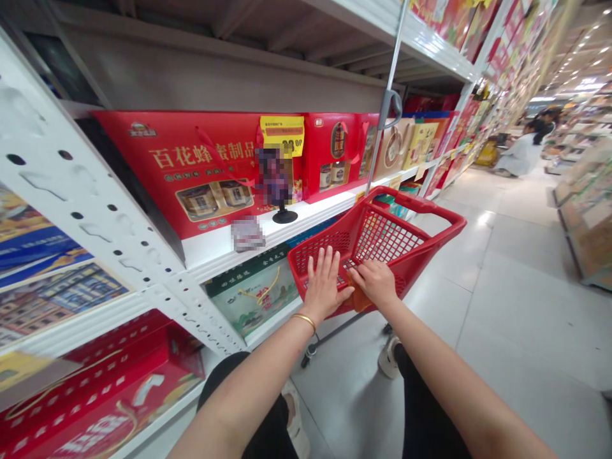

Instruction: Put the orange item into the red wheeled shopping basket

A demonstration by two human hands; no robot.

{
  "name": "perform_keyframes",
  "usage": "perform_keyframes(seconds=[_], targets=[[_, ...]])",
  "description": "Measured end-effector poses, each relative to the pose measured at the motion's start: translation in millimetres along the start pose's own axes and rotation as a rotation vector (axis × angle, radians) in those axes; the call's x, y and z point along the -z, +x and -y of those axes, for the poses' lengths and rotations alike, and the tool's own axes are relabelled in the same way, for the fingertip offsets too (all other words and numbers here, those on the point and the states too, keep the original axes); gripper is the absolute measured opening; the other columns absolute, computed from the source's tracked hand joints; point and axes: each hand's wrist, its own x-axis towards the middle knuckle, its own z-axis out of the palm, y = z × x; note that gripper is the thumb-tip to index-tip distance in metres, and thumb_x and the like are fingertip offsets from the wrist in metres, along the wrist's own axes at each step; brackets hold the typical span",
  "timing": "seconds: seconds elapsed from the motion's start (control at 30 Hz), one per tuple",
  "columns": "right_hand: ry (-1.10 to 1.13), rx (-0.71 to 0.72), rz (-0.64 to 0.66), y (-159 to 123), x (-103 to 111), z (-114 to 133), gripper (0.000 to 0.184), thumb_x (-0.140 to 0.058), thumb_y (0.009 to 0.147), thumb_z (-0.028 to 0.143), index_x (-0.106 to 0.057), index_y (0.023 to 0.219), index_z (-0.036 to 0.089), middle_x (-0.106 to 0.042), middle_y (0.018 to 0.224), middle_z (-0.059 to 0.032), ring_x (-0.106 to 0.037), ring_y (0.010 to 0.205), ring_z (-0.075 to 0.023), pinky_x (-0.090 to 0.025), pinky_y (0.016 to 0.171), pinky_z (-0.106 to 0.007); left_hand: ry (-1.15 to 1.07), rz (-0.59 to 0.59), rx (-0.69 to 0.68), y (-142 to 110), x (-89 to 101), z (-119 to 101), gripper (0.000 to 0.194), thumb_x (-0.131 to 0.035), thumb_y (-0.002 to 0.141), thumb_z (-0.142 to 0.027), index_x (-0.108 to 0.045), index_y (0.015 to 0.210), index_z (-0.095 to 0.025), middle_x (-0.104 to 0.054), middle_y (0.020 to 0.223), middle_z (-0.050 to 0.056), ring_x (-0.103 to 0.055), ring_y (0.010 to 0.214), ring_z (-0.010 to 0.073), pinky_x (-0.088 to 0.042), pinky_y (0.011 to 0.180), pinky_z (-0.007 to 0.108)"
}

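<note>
Over glossy tiles (516, 312), at our plastic-lattice shopping cart's (377, 239) near edge, left hand (324, 284) splays, right hand (377, 280) curls, hold unclear.

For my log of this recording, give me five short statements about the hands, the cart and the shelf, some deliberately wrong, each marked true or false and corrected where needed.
1. The left hand and right hand are at the near side of the red shopping cart. True.
2. The left hand is balled into a fist. False: its fingers are spread.
3. A gold bangle is on the left wrist. True.
4. The price tag on the shelf's red gift boxes is blue. False: the price tag is yellow.
5. The round black base stands on the floor. False: the black base stands on the white shelf.
</note>
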Motion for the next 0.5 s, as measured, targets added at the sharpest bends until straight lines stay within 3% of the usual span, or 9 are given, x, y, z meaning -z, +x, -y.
perform_keyframes(seconds=[0.1,0.17,0.23,0.3,0.4,0.5], targets=[[0.068,0.009,0.034,-11.7,0.8,3.4,0.037,-0.060,0.106,0.050,-0.080,0.091,0.022,-0.073,0.095,-0.0090,-0.060,0.093,-0.0241,-0.041,0.090,-0.038,0.012,0.004,0.003,0.5,0.6,-0.6,0.103,-0.036,0.103,-0.079,-0.010,0.175,-0.010,-0.009,0.182,0.019,0.001,0.170,0.0334,-0.009,0.135,0.063],[0.098,-0.022,0.068,-14.1,-1.5,9.6,0.036,-0.061,0.104,0.053,-0.081,0.108,0.023,-0.075,0.120,-0.0120,-0.061,0.113,-0.0285,-0.042,0.102,-0.043,0.021,0.006,0.001,1.0,0.2,-0.7,0.102,-0.036,0.103,-0.078,-0.010,0.175,-0.010,-0.010,0.182,0.019,0.001,0.170,0.0332,-0.009,0.135,0.063],[0.088,-0.079,0.091,-13.5,-5.6,17.4,0.044,-0.058,0.105,0.054,-0.074,0.133,0.024,-0.063,0.151,-0.0134,-0.051,0.141,-0.0339,-0.034,0.118,-0.051,0.025,0.010,0.004,1.5,-0.5,-0.9,0.102,-0.036,0.103,-0.078,-0.010,0.175,-0.010,-0.009,0.182,0.019,0.002,0.170,0.0331,-0.008,0.135,0.062],[0.055,-0.145,0.097,-12.3,-9.7,23.0,0.062,-0.052,0.106,0.055,-0.054,0.158,0.021,-0.041,0.172,-0.0155,-0.030,0.160,-0.0372,-0.021,0.128,-0.060,0.026,0.017,0.010,1.9,-1.1,-1.0,0.101,-0.036,0.104,-0.077,-0.010,0.175,-0.011,-0.008,0.182,0.018,0.002,0.170,0.0331,-0.008,0.135,0.062],[0.040,-0.176,0.112,-12.3,-11.3,19.3,0.074,-0.045,0.108,0.052,-0.033,0.170,0.016,-0.021,0.180,-0.0187,-0.012,0.167,-0.0372,-0.013,0.131,-0.067,0.024,0.031,0.004,2.3,-0.9,-1.3,0.099,-0.037,0.104,-0.076,-0.011,0.175,-0.012,-0.008,0.182,0.017,0.002,0.170,0.0332,-0.008,0.135,0.062],[0.043,-0.158,0.110,-11.6,-7.6,4.0,0.060,-0.045,0.108,0.045,-0.048,0.164,0.023,-0.027,0.179,-0.0128,-0.015,0.168,-0.0347,-0.015,0.132,-0.066,0.018,0.051,-0.017,3.2,0.2,-1.7,0.098,-0.038,0.105,-0.075,-0.013,0.175,-0.011,-0.009,0.182,0.017,0.002,0.170,0.0335,-0.010,0.136,0.061]])
